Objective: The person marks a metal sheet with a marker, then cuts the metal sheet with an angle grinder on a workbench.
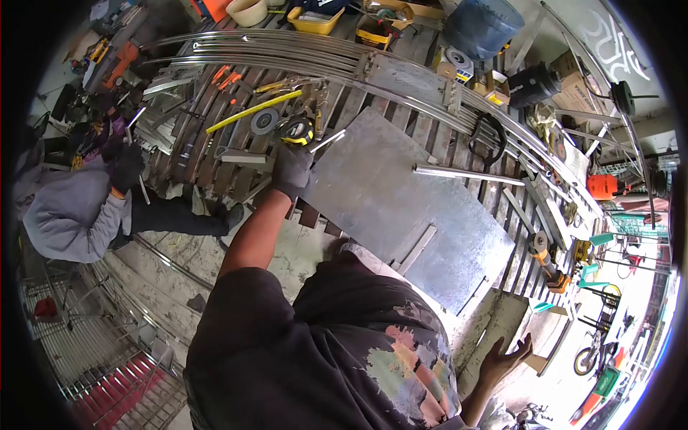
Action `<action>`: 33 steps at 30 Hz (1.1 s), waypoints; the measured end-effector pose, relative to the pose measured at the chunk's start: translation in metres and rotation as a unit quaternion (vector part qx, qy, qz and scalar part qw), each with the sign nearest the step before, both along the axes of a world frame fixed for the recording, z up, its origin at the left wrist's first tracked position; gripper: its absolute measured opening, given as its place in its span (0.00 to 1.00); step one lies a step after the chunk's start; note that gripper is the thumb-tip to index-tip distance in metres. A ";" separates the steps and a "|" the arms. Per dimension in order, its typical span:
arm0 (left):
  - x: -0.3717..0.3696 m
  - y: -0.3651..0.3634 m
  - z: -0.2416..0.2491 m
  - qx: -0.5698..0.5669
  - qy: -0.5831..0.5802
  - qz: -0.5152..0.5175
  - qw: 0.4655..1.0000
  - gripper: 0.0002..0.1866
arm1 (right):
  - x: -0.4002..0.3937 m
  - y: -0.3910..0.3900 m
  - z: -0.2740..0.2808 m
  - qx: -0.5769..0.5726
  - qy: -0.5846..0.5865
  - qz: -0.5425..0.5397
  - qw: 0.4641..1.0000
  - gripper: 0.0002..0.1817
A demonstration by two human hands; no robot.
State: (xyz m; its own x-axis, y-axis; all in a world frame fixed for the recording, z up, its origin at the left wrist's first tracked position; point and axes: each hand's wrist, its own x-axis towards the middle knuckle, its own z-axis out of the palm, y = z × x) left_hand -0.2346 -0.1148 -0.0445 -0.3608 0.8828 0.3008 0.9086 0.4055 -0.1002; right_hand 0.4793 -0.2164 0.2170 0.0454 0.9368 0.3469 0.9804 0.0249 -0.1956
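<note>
My left hand (pixel 291 170), in a dark grey glove, is closed on a black and yellow tape measure (pixel 297 130) above the slatted bench. Just right of this hand, a short bright metal piece (pixel 328 140) juts out over the corner of a large grey metal sheet (pixel 401 193). A flat metal bar (pixel 416 249) and a thin metal tube (pixel 469 174) lie on the sheet. My bare right hand (pixel 504 362) is held low at the right, fingers spread and nothing in them, near a pale box-like metal piece (pixel 548 342).
Long shiny metal rods (pixel 287 61) curve across the back of the bench. A yellow strip (pixel 251 112) and a grinding disc (pixel 264 121) lie left of the tape measure. An angle grinder (pixel 548 261) rests at right. At left, a person in a grey sweatshirt (pixel 75 215) works with metal pieces.
</note>
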 end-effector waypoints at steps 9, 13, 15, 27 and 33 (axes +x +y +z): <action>-0.046 -0.102 0.024 -0.114 0.102 -0.107 0.983 0.12 | 0.002 0.001 -0.002 -0.017 -0.004 0.012 1.000 0.41; -0.074 -0.143 0.032 -0.124 0.166 -0.126 0.970 0.18 | 0.000 0.009 -0.001 -0.026 -0.006 0.015 1.000 0.41; -0.088 -0.152 0.031 -0.102 0.196 -0.133 0.966 0.20 | -0.006 0.014 -0.002 -0.027 -0.006 0.024 0.999 0.42; -0.031 -0.091 0.076 -0.114 -0.083 -0.039 0.989 0.17 | -0.045 0.010 0.003 -0.056 0.024 -0.018 0.998 0.43; 0.158 0.055 0.111 0.041 -0.230 -0.306 0.923 0.24 | -0.045 -0.018 -0.008 -0.100 0.008 -0.051 0.994 0.44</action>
State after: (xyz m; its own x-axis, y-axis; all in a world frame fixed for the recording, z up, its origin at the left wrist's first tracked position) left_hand -0.0765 -0.0599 0.0668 0.0922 0.9446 0.3151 0.9088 -0.2091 0.3610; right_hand 0.4346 -0.2339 0.2091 0.1470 0.9773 0.1524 0.9725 -0.1147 -0.2028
